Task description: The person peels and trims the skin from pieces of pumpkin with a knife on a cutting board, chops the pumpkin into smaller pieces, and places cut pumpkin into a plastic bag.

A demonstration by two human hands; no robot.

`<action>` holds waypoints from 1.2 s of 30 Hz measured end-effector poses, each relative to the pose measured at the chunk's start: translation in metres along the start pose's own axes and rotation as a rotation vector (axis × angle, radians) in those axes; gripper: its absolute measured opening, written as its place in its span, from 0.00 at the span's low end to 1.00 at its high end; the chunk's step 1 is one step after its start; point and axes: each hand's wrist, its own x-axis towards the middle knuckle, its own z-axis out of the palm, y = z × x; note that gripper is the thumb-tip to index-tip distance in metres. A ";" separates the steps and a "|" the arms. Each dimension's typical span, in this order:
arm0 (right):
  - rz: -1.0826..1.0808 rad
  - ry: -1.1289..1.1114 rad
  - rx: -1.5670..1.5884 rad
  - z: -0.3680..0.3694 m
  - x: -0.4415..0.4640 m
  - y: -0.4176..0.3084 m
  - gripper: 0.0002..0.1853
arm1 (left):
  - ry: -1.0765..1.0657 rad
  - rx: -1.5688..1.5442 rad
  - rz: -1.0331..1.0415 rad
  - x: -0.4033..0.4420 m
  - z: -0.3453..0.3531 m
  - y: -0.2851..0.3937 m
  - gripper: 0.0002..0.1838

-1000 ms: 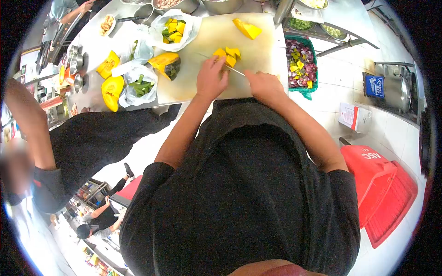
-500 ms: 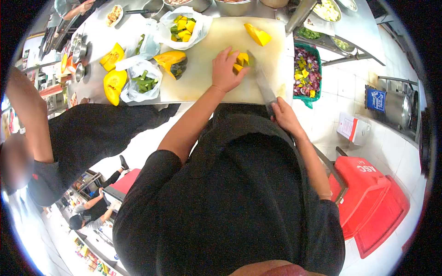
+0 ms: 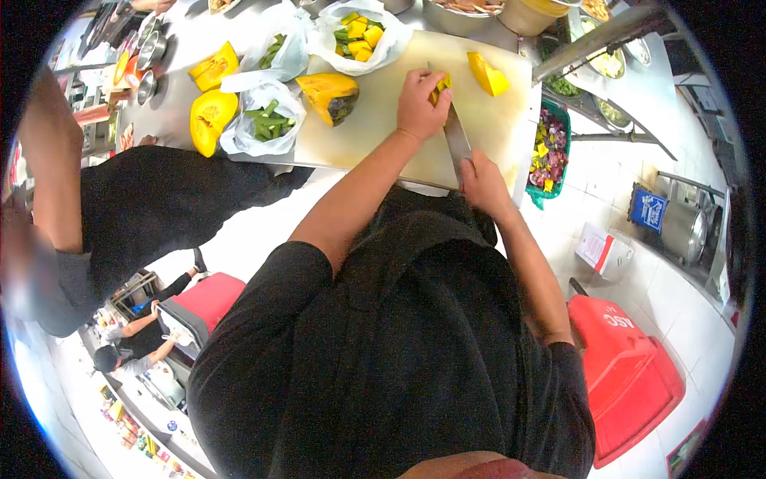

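Observation:
My right hand is wrapped around the handle of a long kitchen knife, its blade pointing away from me over the white cutting board. My left hand is closed on cut pumpkin right beside the blade, and its fingers partly hide the pieces. To the right on the board lies a pumpkin wedge. At the board's left side rests a bigger pumpkin chunk with dark green skin. A plastic bag of pumpkin cubes and green vegetables stands at the far left corner.
Left of the board are a bag of cut green vegetables and two pumpkin pieces. A green crate of purple pieces stands beyond the board's right edge. Another person's dark clothing is close on my left. A red bin is at right.
My left hand has gone from spread fingers to a closed hold on the cut pumpkin, with the knife blade now against it. The whole view has shifted slightly.

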 end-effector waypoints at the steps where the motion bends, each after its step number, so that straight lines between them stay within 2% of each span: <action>1: 0.003 -0.012 -0.031 -0.004 0.005 -0.013 0.14 | 0.048 -0.008 0.022 0.007 -0.007 0.001 0.18; 6: -0.150 0.037 -0.127 -0.015 0.037 -0.085 0.14 | 0.256 -0.028 0.134 0.061 -0.057 -0.007 0.18; 10: -0.190 0.025 -0.175 -0.017 0.086 -0.148 0.15 | 0.318 0.038 0.146 0.115 -0.100 -0.015 0.18; 12: -0.207 0.014 -0.215 -0.014 0.118 -0.159 0.14 | 0.326 0.079 0.158 0.139 -0.112 -0.030 0.18; 13: -0.190 -0.003 -0.252 -0.009 0.133 -0.157 0.14 | 0.209 0.177 0.149 0.150 -0.112 -0.056 0.19; 16: -0.176 0.033 -0.447 -0.001 0.149 -0.145 0.14 | 0.034 0.277 0.147 0.151 -0.114 -0.095 0.19; 20: -0.107 0.135 -0.563 -0.013 0.118 -0.154 0.13 | -0.003 0.260 0.147 0.142 -0.143 -0.093 0.20; 23: -0.076 0.137 -0.628 -0.022 0.106 -0.138 0.13 | 0.159 0.461 0.309 0.141 -0.169 -0.090 0.21; 26: -0.087 0.178 -0.610 -0.026 0.089 -0.123 0.12 | 0.124 0.568 0.144 0.137 -0.185 -0.100 0.22; 27: -0.085 0.184 -0.578 -0.027 0.081 -0.119 0.11 | 0.039 0.583 -0.004 0.135 -0.190 -0.093 0.25; 31: -0.081 0.205 -0.434 -0.029 0.036 -0.098 0.10 | -0.098 0.583 -0.214 0.130 -0.191 -0.108 0.29; 34: -0.117 0.201 -0.254 -0.028 0.002 -0.067 0.10 | -0.078 0.423 -0.299 0.132 -0.193 -0.130 0.26; 36: -0.096 0.243 -0.164 -0.030 -0.024 -0.054 0.10 | -0.026 0.464 -0.174 0.137 -0.203 -0.127 0.24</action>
